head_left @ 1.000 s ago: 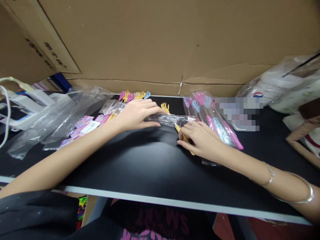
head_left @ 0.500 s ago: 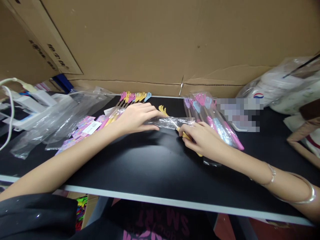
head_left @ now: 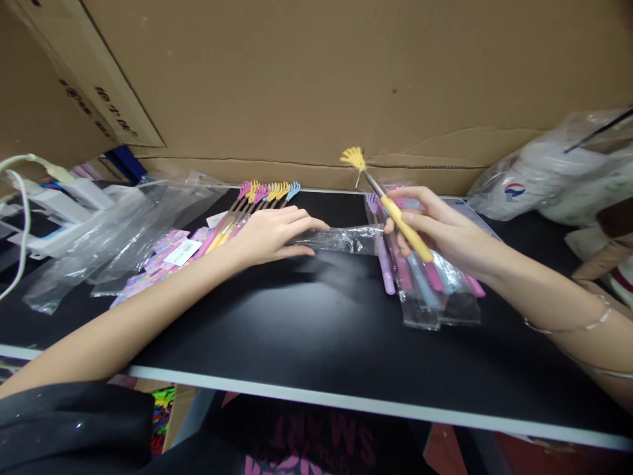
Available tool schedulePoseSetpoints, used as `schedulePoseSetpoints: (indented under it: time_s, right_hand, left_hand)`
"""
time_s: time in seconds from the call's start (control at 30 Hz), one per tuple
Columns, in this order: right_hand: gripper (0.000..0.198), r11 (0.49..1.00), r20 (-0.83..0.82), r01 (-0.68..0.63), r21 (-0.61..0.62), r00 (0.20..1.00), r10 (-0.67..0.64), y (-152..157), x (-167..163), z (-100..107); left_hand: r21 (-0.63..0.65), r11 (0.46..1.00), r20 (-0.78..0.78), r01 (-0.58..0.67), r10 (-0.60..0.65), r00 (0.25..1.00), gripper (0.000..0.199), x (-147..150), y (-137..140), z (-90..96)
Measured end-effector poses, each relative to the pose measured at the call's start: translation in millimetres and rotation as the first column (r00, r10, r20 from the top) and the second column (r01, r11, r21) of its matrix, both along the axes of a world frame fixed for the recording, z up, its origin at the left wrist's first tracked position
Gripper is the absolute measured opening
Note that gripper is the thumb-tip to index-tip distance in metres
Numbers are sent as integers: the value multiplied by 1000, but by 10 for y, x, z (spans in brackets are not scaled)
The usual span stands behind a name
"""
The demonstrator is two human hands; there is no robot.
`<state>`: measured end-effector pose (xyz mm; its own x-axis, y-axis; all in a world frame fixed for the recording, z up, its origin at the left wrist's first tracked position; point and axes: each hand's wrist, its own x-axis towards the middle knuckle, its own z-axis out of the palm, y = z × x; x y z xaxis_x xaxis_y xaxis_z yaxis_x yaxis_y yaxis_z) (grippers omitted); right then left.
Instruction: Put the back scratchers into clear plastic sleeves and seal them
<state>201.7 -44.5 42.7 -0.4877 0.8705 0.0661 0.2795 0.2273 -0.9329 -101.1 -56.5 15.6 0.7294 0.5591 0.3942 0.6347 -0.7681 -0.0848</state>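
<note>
Item: one yellow hand-shaped back scratcher [head_left: 393, 210], metal-necked, raised above the tabletop in the right hand [head_left: 440, 227], thumb and fingers closed about the handle, claw end up toward the cardboard wall [head_left: 277, 86], butt sloping down. Item: one clear plastic sleeve [head_left: 352, 240], thin and crinkled, lying crosswise on the black tabletop [head_left: 277, 330]; its right end reaches the right fingertips, touching or not I cannot tell. Item: the left hand [head_left: 271, 234], palm down over the sleeve's other end, thumb and forefinger slightly parted; whether it pinches or only presses the film is hidden. To the left: a row of pink, yellow and blue back scratchers [head_left: 258, 192], purple printed cards [head_left: 163, 243], loose plastic sleeves [head_left: 119, 227]. To the right: sleeved back scratchers [head_left: 420, 284], overlapping. Handling notes, in my judgement: the left hand serves best as a steady anchor, keeping the film from sliding or bunching; the handle wants a light, sure grip near its middle, for control of angle; the claw tips look likeliest to snag, so the smooth butt should lead near plastic.
</note>
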Motion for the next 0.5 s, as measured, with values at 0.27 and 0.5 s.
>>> schedulePoseSetpoints:
  time_s: [0.27,0.5]
  right_hand:
    - [38,990,-40,52,-129,998,-58,2,196,-54]
    - [7,979,-94,119,-167,986,-136,-68,282,33]
  left_hand:
    - [62,998,-27,29,-27,999,45,-6,24,-62]
    - [15,999,-27,43,-43,999,39,-10,39,-96]
